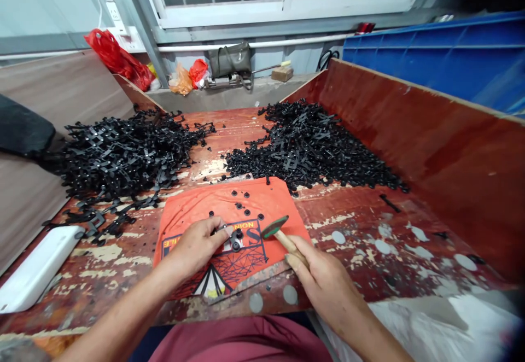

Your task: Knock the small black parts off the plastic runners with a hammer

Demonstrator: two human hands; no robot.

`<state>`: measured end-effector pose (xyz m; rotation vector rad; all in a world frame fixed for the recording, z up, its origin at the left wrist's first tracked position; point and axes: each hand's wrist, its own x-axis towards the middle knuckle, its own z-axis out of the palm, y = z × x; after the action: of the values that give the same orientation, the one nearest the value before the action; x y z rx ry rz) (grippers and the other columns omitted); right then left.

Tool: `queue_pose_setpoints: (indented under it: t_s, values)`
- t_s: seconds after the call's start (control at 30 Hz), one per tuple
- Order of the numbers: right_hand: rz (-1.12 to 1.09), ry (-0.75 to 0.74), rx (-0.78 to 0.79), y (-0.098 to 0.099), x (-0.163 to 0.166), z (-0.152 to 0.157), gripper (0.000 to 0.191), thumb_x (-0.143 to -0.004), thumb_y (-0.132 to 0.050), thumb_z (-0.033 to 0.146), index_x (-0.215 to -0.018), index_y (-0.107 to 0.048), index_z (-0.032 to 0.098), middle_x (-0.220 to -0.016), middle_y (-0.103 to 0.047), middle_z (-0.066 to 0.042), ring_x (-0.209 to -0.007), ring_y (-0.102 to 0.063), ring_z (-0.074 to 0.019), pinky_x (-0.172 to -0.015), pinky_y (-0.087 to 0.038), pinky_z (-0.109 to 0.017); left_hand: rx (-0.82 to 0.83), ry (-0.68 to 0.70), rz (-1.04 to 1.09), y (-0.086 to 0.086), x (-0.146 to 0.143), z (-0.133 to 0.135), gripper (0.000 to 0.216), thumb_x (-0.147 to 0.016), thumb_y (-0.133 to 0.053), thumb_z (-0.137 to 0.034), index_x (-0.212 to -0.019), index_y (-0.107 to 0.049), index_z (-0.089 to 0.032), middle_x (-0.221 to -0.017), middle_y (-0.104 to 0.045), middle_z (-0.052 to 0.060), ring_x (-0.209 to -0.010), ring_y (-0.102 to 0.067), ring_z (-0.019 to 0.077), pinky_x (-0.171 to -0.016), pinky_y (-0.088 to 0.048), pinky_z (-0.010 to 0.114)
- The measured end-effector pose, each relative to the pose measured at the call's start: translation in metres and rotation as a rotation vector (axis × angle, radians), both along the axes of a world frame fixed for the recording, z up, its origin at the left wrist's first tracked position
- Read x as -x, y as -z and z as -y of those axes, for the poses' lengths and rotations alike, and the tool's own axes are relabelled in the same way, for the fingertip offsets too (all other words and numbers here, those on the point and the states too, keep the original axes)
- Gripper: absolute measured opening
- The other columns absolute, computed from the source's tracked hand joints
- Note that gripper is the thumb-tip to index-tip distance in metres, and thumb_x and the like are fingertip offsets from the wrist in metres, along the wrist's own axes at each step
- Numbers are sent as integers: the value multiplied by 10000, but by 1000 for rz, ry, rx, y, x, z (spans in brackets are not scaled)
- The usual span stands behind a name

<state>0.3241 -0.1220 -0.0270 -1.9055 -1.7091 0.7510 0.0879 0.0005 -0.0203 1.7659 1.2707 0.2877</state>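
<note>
The left hand (200, 246) has its thumb and forefinger drawn close together at the near end of a black part (236, 239), with only a narrow gap between the fingertips; the part sticks out past them to the right, its two round knobs lying clear of the grip. It sits over the print on the orange cloth (180, 209), and whether its underside touches the cloth cannot be told. The right hand (318, 266) is wrapped around the pale handle of a hammer (279, 233), thumb along the wood, with the green-edged head pointing up and left. That head is just to the right of the part and apart from it. Loose studs (247, 212) are scattered on the cloth beyond the left fingertips, near the part but outside the grip. Farther off on the worn red table (229, 124) lie two black piles, the left pile (127, 157) and the right pile (303, 146), both well apart from the hands. A white case (41, 269) lies at the table's left, beside the nearest pieces of the left pile.
</note>
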Motion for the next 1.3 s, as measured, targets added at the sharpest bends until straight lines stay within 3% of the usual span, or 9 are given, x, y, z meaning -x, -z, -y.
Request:
queue_pose_setpoints:
  t_s: [0.3, 0.53, 0.77, 0.93, 1.03, 1.13, 1.2, 1.3]
  values:
    - [47, -35, -59, 1, -1, 0, 385, -970, -386, 277, -1303, -579, 300, -933, -743, -22, -827, -702, -224, -697, -525, -314, -93, -15, -165, -1, -4, 2, 370, -839, -483, -503, -636, -488, -193, -571, -467, -37, -567, -431, 131, -522, -238, 237]
    - [61, -138, -130, -13, 2, -9, 433, -987, -402, 241, -1394, -489, 363, -1261, -666, 8, -1018, -688, -223, -865, -545, -372, -60, -50, -102, 4, -1, 0, 361, -814, -525, -504, -638, -526, -188, -561, -495, -36, -553, -435, 129, -519, -251, 230]
    - [62, -137, -415, -33, 19, -17, 484, -1005, -393, 239, -1483, -380, 306, -1231, -673, -66, -1008, -681, -217, -963, -507, -376, -24, -54, -81, 8, -1, -3, 376, -817, -514, -523, -648, -540, -188, -549, -469, -44, -535, -408, 123, -510, -244, 231]
    - [153, -243, -239, -21, 23, -23, 484, -983, -415, 202, -1449, -430, 334, -1117, -725, -32, -917, -710, -225, -829, -568, -362, -53, -48, -88, 8, -2, -3, 376, -811, -538, -518, -633, -536, -187, -547, -488, -41, -536, -421, 123, -518, -248, 231]
    - [89, -185, -306, -18, 22, -23, 478, -999, -396, 213, -1468, -396, 307, -1252, -669, -34, -1034, -677, -210, -914, -532, -347, -70, -34, -117, 7, -3, -3, 361, -829, -522, -502, -651, -549, -188, -560, -505, -35, -549, -445, 128, -518, -249, 231]
    - [132, -159, -297, -17, 24, -22, 465, -992, -418, 225, -1451, -430, 299, -1175, -709, -52, -967, -703, -227, -894, -540, -373, -89, -9, -153, 3, -5, -2, 359, -843, -505, -493, -651, -540, -192, -576, -522, -27, -566, -470, 140, -529, -277, 231]
    - [151, -216, -210, -15, 27, -23, 482, -974, -441, 200, -1441, -440, 322, -1144, -724, -37, -951, -711, -237, -855, -558, -377, -126, 19, -142, -3, -6, 1, 330, -864, -484, -481, -720, -567, -196, -629, -564, -13, -612, -512, 158, -566, -324, 236]
    - [29, -246, -176, -11, 27, -26, 524, -969, -437, 169, -1463, -393, 340, -1260, -668, 0, -1066, -674, -209, -928, -534, -356, -230, 41, -90, -18, -4, 6, 356, -933, -387, -444, -1147, -557, -215, -788, -636, 24, -719, -581, 198, -669, -392, 274]
